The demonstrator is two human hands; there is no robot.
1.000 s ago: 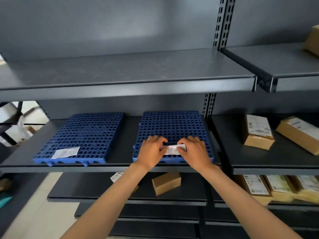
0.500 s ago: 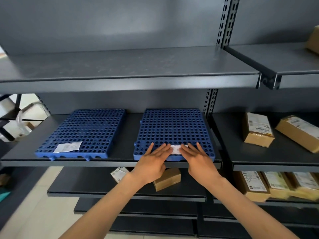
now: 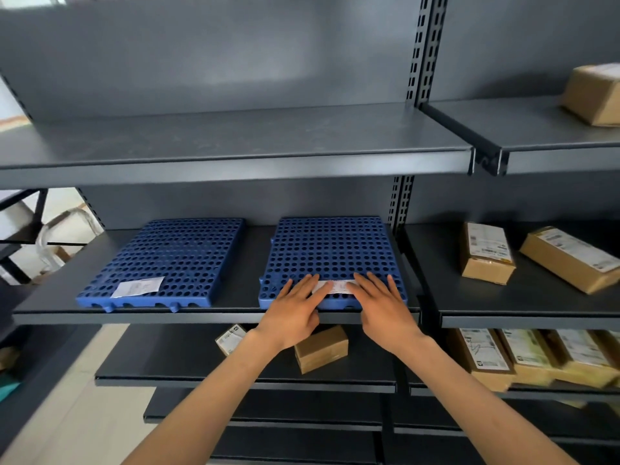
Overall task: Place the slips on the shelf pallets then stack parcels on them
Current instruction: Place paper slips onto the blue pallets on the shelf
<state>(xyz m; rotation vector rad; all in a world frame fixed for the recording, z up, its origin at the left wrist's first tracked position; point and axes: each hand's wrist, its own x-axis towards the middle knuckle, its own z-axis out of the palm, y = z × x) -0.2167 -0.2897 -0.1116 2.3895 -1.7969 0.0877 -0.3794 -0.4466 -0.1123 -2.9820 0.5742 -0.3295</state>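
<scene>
Two blue perforated pallets lie side by side on the middle grey shelf. The left pallet [image 3: 171, 256] has a white slip [image 3: 138, 286] lying flat near its front edge. On the right pallet [image 3: 330, 246], another white slip [image 3: 335, 286] lies at the front edge. My left hand [image 3: 295, 308] and my right hand [image 3: 382, 305] rest flat on its two ends, fingers spread, covering part of it. Brown parcels with labels [image 3: 486, 255] [image 3: 570, 260] lie on the shelf bay to the right.
The upper grey shelf [image 3: 235, 162] juts out above the pallets. A small parcel [image 3: 320, 349] and a labelled one [image 3: 231, 338] sit on the lower shelf under my hands. Several parcels [image 3: 523, 357] fill the lower right bay. One box [image 3: 593, 95] is at the upper right.
My hands went from pinching the slip with curled fingers to lying flat with fingers spread over its ends, and they slid slightly toward the pallet's front edge.
</scene>
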